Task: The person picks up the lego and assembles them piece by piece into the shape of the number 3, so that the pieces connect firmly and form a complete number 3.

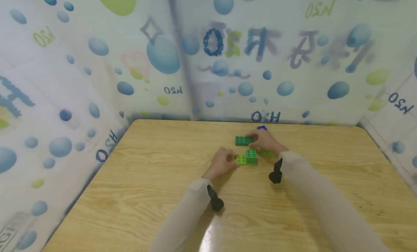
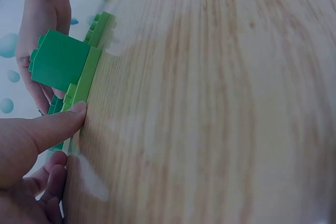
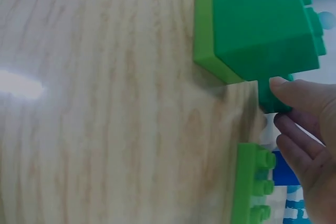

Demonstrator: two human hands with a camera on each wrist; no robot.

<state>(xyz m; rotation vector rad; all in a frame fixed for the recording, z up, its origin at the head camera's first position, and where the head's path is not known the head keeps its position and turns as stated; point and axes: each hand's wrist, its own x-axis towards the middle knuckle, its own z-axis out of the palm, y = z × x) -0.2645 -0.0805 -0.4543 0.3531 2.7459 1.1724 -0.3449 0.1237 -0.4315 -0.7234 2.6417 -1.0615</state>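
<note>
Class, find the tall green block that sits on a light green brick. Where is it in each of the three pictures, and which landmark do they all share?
Head: tall green block, right of centre, below the middle.
Left wrist: tall green block, upper left.
Right wrist: tall green block, upper right.
Shared landmark: the light green brick beneath it.

Both arms (image 1: 325, 194) forward, left fingers (image 2: 55, 182) and right fingers (image 3: 298, 134) bent

Green 4-stud block (image 1: 251, 157) atop lime brick (image 1: 241, 160), darker brick (image 1: 242, 141) behind
</note>
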